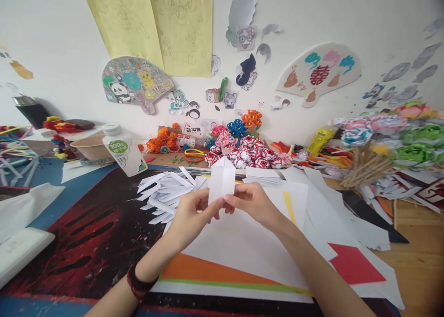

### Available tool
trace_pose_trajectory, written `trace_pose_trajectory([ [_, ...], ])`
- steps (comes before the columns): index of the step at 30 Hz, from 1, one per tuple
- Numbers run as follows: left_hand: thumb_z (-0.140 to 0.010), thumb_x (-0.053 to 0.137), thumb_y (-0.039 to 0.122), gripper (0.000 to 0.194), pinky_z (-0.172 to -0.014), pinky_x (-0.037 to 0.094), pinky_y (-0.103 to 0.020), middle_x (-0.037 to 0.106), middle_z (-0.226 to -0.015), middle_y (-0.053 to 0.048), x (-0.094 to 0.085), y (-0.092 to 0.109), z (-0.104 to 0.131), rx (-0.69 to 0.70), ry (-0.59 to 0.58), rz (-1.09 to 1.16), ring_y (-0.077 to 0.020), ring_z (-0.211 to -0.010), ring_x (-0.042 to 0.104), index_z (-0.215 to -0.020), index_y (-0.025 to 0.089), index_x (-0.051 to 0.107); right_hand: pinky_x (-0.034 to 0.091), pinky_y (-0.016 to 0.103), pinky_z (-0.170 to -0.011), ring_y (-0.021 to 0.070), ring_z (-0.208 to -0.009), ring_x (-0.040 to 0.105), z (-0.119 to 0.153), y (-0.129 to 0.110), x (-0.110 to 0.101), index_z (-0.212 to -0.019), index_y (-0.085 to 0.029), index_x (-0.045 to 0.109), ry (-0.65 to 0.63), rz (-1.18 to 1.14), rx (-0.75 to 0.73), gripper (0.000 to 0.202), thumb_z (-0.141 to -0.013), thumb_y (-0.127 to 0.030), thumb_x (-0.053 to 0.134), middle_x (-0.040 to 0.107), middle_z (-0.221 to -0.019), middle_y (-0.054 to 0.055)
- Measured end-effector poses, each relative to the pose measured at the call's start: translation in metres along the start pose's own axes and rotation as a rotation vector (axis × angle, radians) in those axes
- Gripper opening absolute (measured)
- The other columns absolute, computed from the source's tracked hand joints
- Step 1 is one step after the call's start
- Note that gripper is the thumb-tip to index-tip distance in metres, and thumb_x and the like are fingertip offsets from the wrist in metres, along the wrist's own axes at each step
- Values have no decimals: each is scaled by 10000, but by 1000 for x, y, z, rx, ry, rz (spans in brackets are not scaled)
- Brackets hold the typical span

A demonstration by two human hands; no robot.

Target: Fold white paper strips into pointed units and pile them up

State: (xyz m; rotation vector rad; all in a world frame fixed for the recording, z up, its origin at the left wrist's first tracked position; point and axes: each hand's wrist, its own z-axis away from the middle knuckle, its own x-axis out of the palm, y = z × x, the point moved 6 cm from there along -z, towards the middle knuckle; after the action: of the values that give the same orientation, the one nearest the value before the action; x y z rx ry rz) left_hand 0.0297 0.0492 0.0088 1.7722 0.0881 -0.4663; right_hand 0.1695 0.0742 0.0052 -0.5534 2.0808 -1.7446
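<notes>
A small white folded paper [222, 180] with a pointed top stands upright between my hands, above the middle of the white sheets. My left hand [197, 211] pinches its lower left edge with thumb and fingers. At the lower right edge, my right hand [255, 202] grips the same paper, its thumb close to the left thumb. Part of the fingers behind the paper is hidden. Beneath my hands lie large white sheets [243, 250], with an orange sheet [208, 270] at the near side.
Folded white strips [163, 194] lie left of my hands. A white glue bottle [125, 152] stands farther left. Red-and-white paper flowers [255, 154] are piled behind. A red paper piece [357, 264] lies at right, near bundled brown sticks [364, 166]. A white device [22, 252] is at far left.
</notes>
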Motion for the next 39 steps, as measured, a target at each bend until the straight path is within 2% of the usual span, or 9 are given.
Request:
trace_pose_trajectory([
  [5,-865,589,427,310,-510,375,-218,551,-570,26,-6,7,2,187,57,-392,-100,-525,499,-710,159,571,497,266,-593,135,-589,603,-2,2,-8,-736,-115,711,72,32,6,254,-820,-352,677,666,-664,52],
  [8,-850,637,295,175,-574,410,-239,634,-750,-2,-14,18,7,463,214,-684,-118,-602,553,-956,168,580,493,255,-576,135,-582,610,-3,4,-15,-744,-121,707,108,21,23,227,-812,-337,683,666,-654,44],
  [11,-853,590,96,310,-665,428,-271,664,-996,-54,-12,27,18,813,300,-931,-143,-739,594,-1138,215,561,484,239,-558,125,-564,603,-3,5,-19,-739,-127,705,109,21,32,206,-807,-321,687,659,-629,30],
  [16,-852,535,14,285,-653,403,-280,652,-976,-55,-10,25,24,985,260,-954,-127,-697,547,-1041,215,606,483,237,-561,121,-563,597,-2,5,-19,-738,-128,709,80,66,31,218,-811,-332,685,657,-626,26],
  [19,-871,492,12,276,-658,393,-283,641,-976,-51,-9,25,23,960,245,-931,-127,-705,535,-1009,220,611,479,247,-558,124,-554,590,-1,6,-18,-702,-124,708,82,83,41,266,-800,-371,696,659,-631,35],
  [25,-917,526,175,95,-725,406,-296,590,-930,-53,-13,27,11,626,231,-718,-167,-810,516,-911,206,616,504,263,-588,144,-584,621,-1,4,-14,-728,-128,733,82,49,21,259,-776,-382,722,682,-645,47],
  [31,-903,568,245,71,-769,387,-322,564,-871,-39,-17,26,5,444,258,-478,-194,-857,498,-874,215,626,542,279,-633,167,-671,670,0,2,-6,-855,-143,760,91,3,11,246,-759,-369,742,719,-756,62],
  [37,-875,603,288,333,-657,393,-257,557,-909,-19,-19,8,0,274,321,-190,-139,-714,473,-1188,232,506,575,308,-642,187,-682,693,0,5,0,-848,-145,768,139,-45,27,248,-693,-337,795,729,-762,61],
  [39,-879,592,317,300,-607,376,-238,565,-864,-7,-16,1,-1,195,307,-122,-120,-653,454,-1152,217,523,579,325,-645,201,-685,701,-1,6,1,-841,-141,769,159,-57,27,257,-674,-332,807,735,-764,65],
])
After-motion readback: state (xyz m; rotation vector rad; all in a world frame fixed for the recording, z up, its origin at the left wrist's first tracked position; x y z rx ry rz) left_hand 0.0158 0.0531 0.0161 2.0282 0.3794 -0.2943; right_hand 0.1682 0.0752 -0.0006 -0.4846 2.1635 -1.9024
